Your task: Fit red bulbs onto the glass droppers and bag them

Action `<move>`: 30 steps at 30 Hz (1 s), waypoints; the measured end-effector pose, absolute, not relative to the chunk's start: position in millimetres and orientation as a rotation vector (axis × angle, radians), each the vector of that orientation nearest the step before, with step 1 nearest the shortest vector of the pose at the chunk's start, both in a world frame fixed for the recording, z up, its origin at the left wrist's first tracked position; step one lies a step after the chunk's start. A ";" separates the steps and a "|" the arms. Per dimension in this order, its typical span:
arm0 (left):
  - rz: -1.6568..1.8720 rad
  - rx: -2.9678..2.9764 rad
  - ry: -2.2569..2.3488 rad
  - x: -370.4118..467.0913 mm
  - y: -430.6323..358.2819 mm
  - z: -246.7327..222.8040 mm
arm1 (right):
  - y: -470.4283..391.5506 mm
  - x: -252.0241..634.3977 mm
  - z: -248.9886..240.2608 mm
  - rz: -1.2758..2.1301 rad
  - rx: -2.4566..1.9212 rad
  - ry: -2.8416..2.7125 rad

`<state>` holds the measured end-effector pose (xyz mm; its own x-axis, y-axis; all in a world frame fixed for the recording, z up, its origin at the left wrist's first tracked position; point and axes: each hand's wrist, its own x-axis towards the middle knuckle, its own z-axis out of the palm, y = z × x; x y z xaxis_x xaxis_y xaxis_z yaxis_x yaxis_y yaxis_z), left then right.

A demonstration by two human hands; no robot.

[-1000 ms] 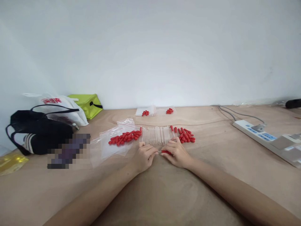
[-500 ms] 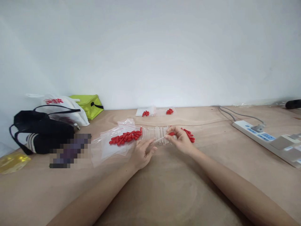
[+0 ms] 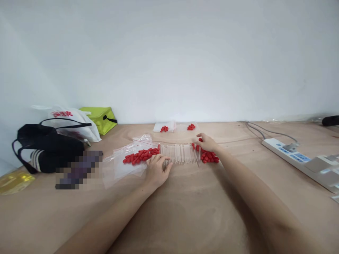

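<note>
Clear thin tubes lie side by side in a row on the table. Left of them is a heap of red rubber bulbs on clear zip bags. My left hand reaches over the left end of the row, thumb and forefinger apart, with nothing visible between them. At the row's right end, my right hand pinches the red bulb of a dropper, whose clear tube points toward me. More red-bulbed droppers lie in a pile below that hand, their tubes partly hidden.
Farther back lie two small bags with red bulbs. On the left are a black bag, a white plastic bag, a lime-green box bag and a pixelated item. A power strip with cables stands right.
My hands have moved apart. The right hand has carried the red-bulbed dropper right to the pile, while my left hand has come away from its tube and lowered toward the row.
</note>
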<state>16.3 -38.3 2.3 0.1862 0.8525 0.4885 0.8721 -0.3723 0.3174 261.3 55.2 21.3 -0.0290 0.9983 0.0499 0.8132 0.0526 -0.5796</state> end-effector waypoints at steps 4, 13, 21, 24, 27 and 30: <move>-0.912 -2.359 -1.775 16.5 -39.7 1.0 | 53.4 254.3 25.0 0.413 -1.935 -2.014; -0.767 -2.219 -1.848 8.1 -32.7 10.8 | 20.2 284.9 49.2 0.303 -2.171 -2.103; -0.671 -2.200 -1.900 22.7 -0.1 24.7 | 11.6 277.8 52.7 0.458 -2.189 -1.998; -0.639 -2.206 -1.947 35.9 8.9 25.5 | 14.7 276.4 50.3 0.447 -2.217 -1.972; -0.620 -2.209 -1.983 47.8 16.3 24.3 | 18.0 276.8 48.0 0.456 -2.244 -1.978; -0.534 -2.202 -2.031 56.6 22.3 23.3 | 20.0 277.5 48.6 0.475 -2.274 -1.961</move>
<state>56.6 22.3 23.3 0.0501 0.9464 0.3192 0.9810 -0.1067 0.1623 277.5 20.0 48.6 0.1212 0.9783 -0.1683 0.9467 -0.1649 -0.2767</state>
